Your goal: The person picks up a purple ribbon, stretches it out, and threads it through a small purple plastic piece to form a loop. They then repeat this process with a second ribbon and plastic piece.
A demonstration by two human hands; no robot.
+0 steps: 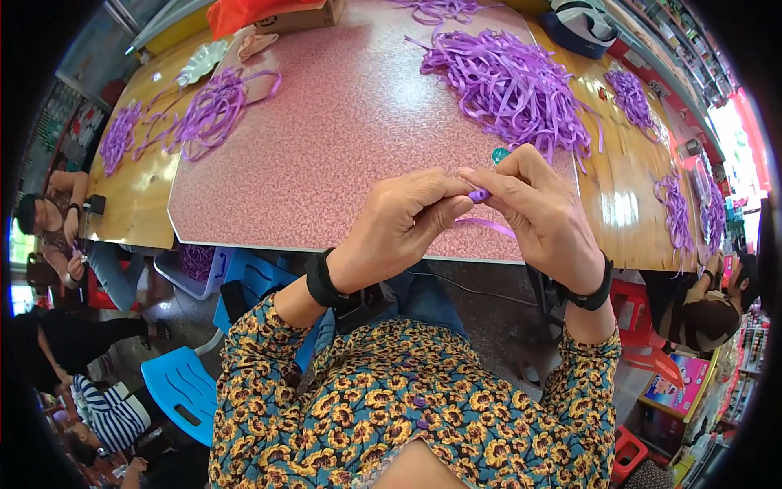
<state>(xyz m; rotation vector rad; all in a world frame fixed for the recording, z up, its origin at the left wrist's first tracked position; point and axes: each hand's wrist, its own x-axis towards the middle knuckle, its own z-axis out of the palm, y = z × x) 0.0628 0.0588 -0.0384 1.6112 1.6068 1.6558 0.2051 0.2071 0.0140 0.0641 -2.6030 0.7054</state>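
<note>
Both my hands meet above the near edge of a pink speckled table (326, 147). Between the fingertips is a small tight roll of purple ribbon (479, 196). My left hand (407, 216) pinches it from the left, thumb and forefinger closed. My right hand (542, 212) grips it from the other side with thumb and fingers. A loose purple ribbon tail (489, 226) shows below the fingers. Just beyond my right hand lies a small teal object (499, 155), partly hidden. Farther back on the right is a large heap of purple ribbon (513, 85).
Smaller ribbon bundles lie at left (213, 110) and far right (631, 98). A pale scalloped dish (202, 63), a cardboard box (305, 20) and a dark blue cap (574, 33) sit farther back. A blue chair (181, 389) stands at left. Other people sit on both sides.
</note>
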